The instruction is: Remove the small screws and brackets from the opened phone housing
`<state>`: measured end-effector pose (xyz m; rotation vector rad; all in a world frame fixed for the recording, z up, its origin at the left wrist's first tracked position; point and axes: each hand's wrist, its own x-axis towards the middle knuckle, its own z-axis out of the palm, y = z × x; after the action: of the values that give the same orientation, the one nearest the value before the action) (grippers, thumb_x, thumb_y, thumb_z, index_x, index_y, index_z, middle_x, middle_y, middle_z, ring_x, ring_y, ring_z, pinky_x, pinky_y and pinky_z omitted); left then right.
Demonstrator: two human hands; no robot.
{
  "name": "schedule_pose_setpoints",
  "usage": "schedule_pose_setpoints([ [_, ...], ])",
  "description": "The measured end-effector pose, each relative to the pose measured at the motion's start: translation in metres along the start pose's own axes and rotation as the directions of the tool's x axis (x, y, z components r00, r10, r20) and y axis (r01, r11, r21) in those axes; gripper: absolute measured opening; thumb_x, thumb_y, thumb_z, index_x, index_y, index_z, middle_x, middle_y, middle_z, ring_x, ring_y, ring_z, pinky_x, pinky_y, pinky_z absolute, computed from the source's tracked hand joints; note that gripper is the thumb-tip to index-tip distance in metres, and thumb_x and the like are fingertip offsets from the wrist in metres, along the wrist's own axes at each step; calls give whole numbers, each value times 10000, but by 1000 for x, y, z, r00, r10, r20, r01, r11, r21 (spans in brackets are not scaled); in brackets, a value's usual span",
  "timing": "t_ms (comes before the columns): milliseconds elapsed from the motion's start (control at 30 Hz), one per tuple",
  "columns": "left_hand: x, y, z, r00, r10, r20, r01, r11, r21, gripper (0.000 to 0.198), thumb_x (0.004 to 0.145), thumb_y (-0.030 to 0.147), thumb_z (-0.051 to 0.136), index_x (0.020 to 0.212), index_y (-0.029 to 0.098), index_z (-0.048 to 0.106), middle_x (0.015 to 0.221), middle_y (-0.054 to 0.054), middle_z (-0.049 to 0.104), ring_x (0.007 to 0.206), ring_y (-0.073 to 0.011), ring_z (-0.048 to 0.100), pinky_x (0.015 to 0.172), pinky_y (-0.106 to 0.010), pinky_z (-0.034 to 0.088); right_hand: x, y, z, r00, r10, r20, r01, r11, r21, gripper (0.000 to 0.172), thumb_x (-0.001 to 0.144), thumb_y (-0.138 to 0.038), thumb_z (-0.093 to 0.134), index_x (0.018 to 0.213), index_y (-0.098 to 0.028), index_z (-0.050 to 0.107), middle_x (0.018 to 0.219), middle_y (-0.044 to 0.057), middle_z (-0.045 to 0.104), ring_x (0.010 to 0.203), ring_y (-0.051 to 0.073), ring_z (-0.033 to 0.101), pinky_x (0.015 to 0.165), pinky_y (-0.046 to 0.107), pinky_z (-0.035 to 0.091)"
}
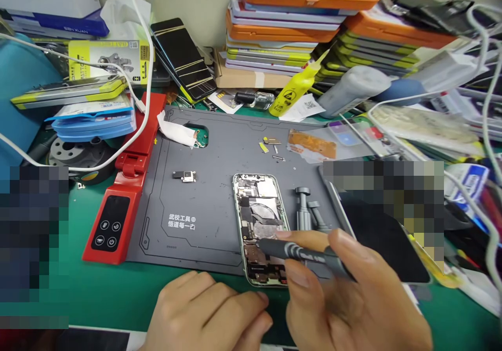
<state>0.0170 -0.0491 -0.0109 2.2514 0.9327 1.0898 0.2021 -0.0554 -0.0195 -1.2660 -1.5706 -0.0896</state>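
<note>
An opened smartphone (261,230) lies on the grey work mat with its inner boards, screws and a round coil showing. A dark grey screwdriver (309,254) is gripped between the thumb and fingers of my right hand (364,293). Its tip end points left, over the lower half of the phone; whether it touches a screw I cannot tell. My left hand (207,309) is closed, fingers curled, just below the phone's bottom edge. What it holds, if anything, is hidden. Small metal-and-black part (185,176) lies left of the phone on the mat (207,204).
Left of the mat stands a red device with buttons (107,225). Grey tools (303,210) and a dark phone screen (386,230) lie to the right. Behind are a yellow bottle (294,89), stacked orange boxes (282,32) and small loose parts (270,144). White cables (147,79) cross the left side.
</note>
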Motion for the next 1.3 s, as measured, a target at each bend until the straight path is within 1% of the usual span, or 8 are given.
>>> schedule_pose_setpoints([
  [100, 0, 1, 0, 1000, 0, 7, 0, 1000, -10, 147, 1174, 189, 596, 1138, 171, 737, 800, 8, 812, 595, -147, 685, 557, -319, 489, 0, 0, 0, 999, -31, -28, 30, 998, -46, 539, 1020, -65, 705, 1515, -279, 707, 1216, 70, 834, 1016, 285, 843, 809, 427, 723],
  [267, 1, 0, 0, 1000, 16, -10, -16, 1000, 4, 160, 1173, 180, 587, 1118, 170, 737, 799, 14, 809, 586, -146, 665, 558, -325, 480, 5, -1, -1, 997, -81, -14, 80, 995, -65, 806, 922, 46, 766, 1640, -293, 628, 1225, 79, 815, 1014, 277, 823, 796, 398, 720],
  [333, 1, 0, 0, 1000, 18, -14, -18, 1000, 5, 167, 1177, 178, 578, 1120, 171, 735, 814, 17, 815, 593, -146, 660, 568, -326, 476, 7, -2, 0, 993, -110, -30, 109, 993, -47, 833, 910, 82, 744, 1651, -278, 616, 1220, 86, 812, 1014, 273, 817, 792, 395, 717],
  [500, 1, 3, -2, 1000, 2, -3, -2, 1000, 5, 200, 1194, 193, 558, 1115, 176, 740, 804, 27, 802, 587, -141, 626, 586, -320, 461, 15, -6, -3, 994, -111, 15, 111, 993, -32, 772, 940, 54, 711, 1631, -282, 638, 1252, 79, 826, 1085, 280, 815, 851, 410, 721],
  [600, 1, 4, -2, 1000, -15, -16, 15, 1000, 12, 217, 1198, 210, 553, 1108, 184, 749, 773, 32, 779, 583, -149, 604, 580, -322, 450, 22, -9, -7, 993, -110, 42, 114, 989, -92, 783, 939, 28, 766, 1619, -342, 649, 1164, 41, 845, 1002, 253, 824, 818, 374, 712],
  [667, 1, 5, -2, 1000, -27, -15, 27, 1000, 11, 202, 1191, 207, 568, 1107, 189, 751, 786, 32, 787, 593, -153, 607, 582, -324, 454, 26, -11, -7, 993, -103, 53, 108, 990, -95, 767, 960, 7, 763, 1621, -365, 644, 1181, 40, 844, 1003, 249, 827, 817, 367, 709],
  [933, -1, 6, -3, 999, -39, -7, 39, 999, 14, 197, 1185, 205, 584, 1094, 194, 758, 828, 20, 825, 624, -153, 655, 607, -311, 482, 27, -7, 1, 997, -80, -9, 79, 996, -32, 741, 969, 40, 749, 1595, -350, 673, 1151, 45, 829, 954, 211, 804, 797, 322, 689],
  [1300, 2, 9, -7, 999, -53, 3, 53, 998, 26, 222, 1204, 244, 569, 1087, 215, 756, 823, 44, 809, 632, -132, 660, 635, -274, 481, 27, -10, 1, 1000, -25, -3, 25, 999, 32, 718, 985, 52, 718, 1576, -355, 691, 1148, 45, 807, 934, 199, 782, 806, 325, 673],
])
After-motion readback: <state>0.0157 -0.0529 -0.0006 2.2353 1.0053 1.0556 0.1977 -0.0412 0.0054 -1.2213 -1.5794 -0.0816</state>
